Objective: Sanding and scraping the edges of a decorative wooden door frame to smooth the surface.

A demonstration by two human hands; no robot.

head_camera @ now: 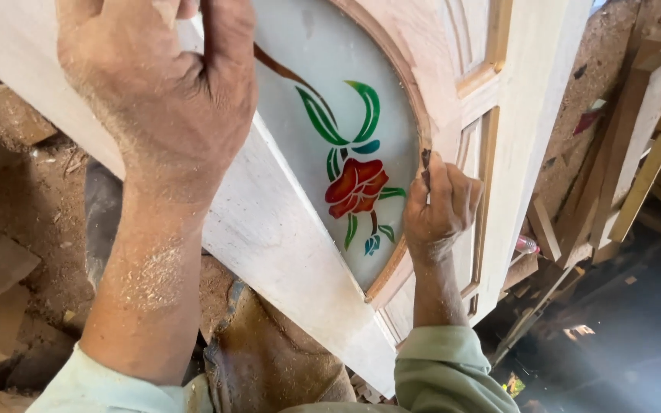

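Note:
A pale wooden door [284, 237] leans across the view, with a frosted glass pane [330, 69] painted with a red flower and green leaves [355, 186]. My left hand [162, 84], dusted with sawdust, grips the door's near edge at the top. My right hand [439, 208] pinches a small dark piece, likely sandpaper [425, 159], against the curved wooden moulding [421, 122] that frames the glass.
Sawdust covers the ground [32, 199] on the left. Loose timber strips and frames [636, 160] lean at the right. Wood offcuts [537, 229] lie below the door's far edge. A trouser leg [269, 359] shows under the door.

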